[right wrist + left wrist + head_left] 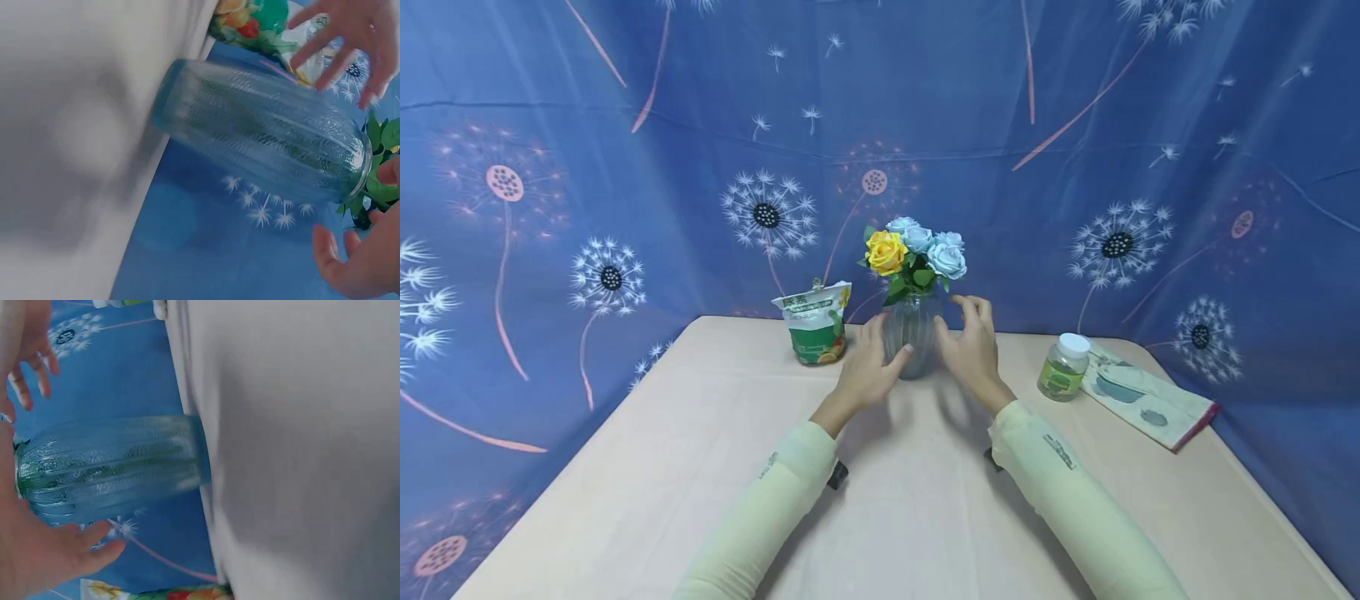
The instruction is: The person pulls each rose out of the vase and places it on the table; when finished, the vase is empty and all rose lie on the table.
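Observation:
A clear ribbed glass vase [916,329] stands upright near the back of the table, holding a yellow rose [886,252], several light blue roses [946,258] and green leaves. My left hand [868,365] is at its left side, fingers spread and thumb toward the glass. On the other side, my right hand [973,346] has its fingers loosely bent beside the vase, near the neck. Both wrist views show the ribbed vase [112,465] between the hands; in the right wrist view, gaps show between the glass [269,125] and the fingers. Neither hand grips anything.
A green and white pouch [815,327] stands left of the vase. To the right are a jar with a white lid [1063,367] and a folded printed cloth [1142,396]. Behind the pale table [887,517] hangs a blue dandelion-print curtain [925,100].

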Tool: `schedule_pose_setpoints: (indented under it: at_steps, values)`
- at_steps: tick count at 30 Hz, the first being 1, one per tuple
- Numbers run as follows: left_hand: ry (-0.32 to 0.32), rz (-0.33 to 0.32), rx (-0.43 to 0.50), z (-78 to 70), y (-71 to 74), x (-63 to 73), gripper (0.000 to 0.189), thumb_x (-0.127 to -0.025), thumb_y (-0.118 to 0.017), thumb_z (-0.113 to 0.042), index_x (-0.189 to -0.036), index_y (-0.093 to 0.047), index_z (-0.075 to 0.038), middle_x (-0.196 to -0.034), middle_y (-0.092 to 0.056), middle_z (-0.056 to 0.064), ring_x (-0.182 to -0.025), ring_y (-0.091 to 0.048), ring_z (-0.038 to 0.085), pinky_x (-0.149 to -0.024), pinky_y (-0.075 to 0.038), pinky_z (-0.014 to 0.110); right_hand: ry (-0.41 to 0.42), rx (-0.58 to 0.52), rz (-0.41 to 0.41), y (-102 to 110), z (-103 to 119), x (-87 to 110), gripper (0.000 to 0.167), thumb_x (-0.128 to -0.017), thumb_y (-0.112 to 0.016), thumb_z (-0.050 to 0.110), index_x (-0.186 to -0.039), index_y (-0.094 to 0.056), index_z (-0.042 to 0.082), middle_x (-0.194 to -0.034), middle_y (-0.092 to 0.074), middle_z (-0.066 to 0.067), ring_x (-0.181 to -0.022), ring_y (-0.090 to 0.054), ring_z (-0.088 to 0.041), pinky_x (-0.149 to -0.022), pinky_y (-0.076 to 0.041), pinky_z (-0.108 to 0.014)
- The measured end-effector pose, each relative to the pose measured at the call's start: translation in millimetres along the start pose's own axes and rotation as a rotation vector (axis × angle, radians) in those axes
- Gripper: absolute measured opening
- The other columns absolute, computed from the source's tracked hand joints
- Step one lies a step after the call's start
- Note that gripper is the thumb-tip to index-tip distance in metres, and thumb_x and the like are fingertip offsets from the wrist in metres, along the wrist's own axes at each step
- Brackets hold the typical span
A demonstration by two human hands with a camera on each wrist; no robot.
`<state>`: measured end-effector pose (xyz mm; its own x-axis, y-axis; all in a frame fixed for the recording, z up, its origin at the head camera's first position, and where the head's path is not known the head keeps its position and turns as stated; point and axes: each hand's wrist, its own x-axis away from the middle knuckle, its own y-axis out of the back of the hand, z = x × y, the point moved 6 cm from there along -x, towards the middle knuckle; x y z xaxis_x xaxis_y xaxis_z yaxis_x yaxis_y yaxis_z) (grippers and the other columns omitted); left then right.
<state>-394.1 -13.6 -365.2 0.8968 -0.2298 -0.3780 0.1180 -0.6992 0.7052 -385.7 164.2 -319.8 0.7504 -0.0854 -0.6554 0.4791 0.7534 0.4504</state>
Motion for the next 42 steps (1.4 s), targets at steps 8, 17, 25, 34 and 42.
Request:
schedule_pose_setpoints:
  at_steps: [8,17,25,34,42]
  values:
    - [0.072,-0.039,0.28,5.3,-5.2,-8.4,0.079,-0.097,-0.058,-0.047,-0.155,-0.016,-0.013,-0.154,-0.027,0.014,-0.137,-0.039,0.031,-0.105,-0.04,0.053,-0.149,-0.185,0.019,-11,-1,-23.4,0.034,-0.096,-0.065,0.024,-0.119,-0.066,-0.002,-0.127,-0.051,-0.019,-0.109,-0.054,-0.039,-0.093,-0.047,-0.048]
    - [0.046,-0.168,0.375,13.6,-10.2,-24.3,0.089,-0.089,-0.072,-0.041,-0.155,-0.021,-0.01,-0.15,-0.031,0.017,-0.135,-0.04,0.033,-0.11,-0.038,0.048,-0.235,-0.225,-0.01,-17,3,-36.0,0.028,-0.092,-0.071,0.021,-0.111,-0.071,0.0,-0.116,-0.057,-0.014,-0.098,-0.061,-0.03,-0.086,-0.053,-0.04]
    - [-0.023,-0.238,0.468,17.9,-9.4,-38.1,0.086,-0.086,-0.079,-0.03,-0.152,-0.029,-0.004,-0.151,-0.036,0.017,-0.137,-0.04,0.03,-0.112,-0.036,0.042,-0.298,-0.209,-0.094,-13,3,-48.1,0.023,-0.089,-0.074,0.023,-0.093,-0.075,0.001,-0.1,-0.071,-0.014,-0.092,-0.064,-0.028,-0.076,-0.051,-0.038]
    - [0.004,-0.23,0.474,20.0,-15.4,-42.9,0.091,-0.084,-0.081,-0.032,-0.154,-0.026,-0.011,-0.156,-0.035,0.009,-0.136,-0.042,0.029,-0.109,-0.039,0.044,-0.432,-0.169,0.003,-15,-5,-58.0,0.03,-0.085,-0.077,0.03,-0.096,-0.076,0.002,-0.1,-0.073,-0.013,-0.095,-0.064,-0.026,-0.083,-0.052,-0.04]
    - [0.013,-0.251,0.465,17.6,-16.4,-40.2,0.092,-0.085,-0.081,-0.03,-0.154,-0.024,-0.01,-0.156,-0.034,0.011,-0.138,-0.04,0.029,-0.112,-0.037,0.043,-0.35,-0.168,-0.005,-12,0,-58.7,0.024,-0.091,-0.071,0.027,-0.097,-0.077,0.004,-0.091,-0.072,-0.011,-0.068,-0.056,-0.011,-0.06,-0.045,-0.025]
